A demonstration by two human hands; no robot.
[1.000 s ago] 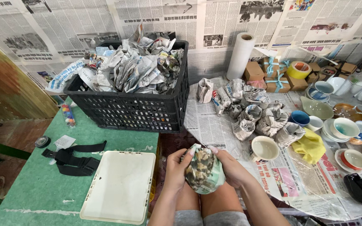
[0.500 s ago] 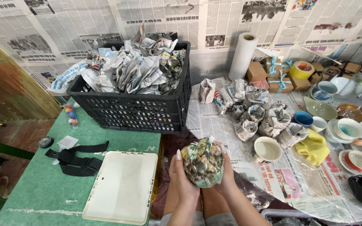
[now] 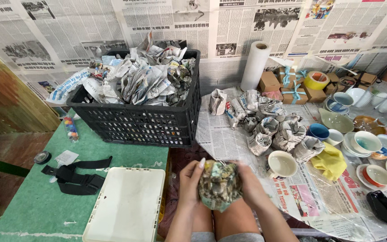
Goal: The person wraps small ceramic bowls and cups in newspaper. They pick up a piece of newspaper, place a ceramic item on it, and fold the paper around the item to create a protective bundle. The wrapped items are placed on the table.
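Both my left hand and my right hand are curling tight around a paper-wrapped bundle, holding it over my knees by the table's near edge. Behind it, a black crate is holding many paper bundles. More wrapped pieces and cups are sitting on the table.

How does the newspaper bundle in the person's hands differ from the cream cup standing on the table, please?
The newspaper bundle is fully wrapped in crumpled print; the cream cup stands bare and open-topped. The bundle is held between the left hand and right hand above the lap; the cup rests on the newspaper-covered table.
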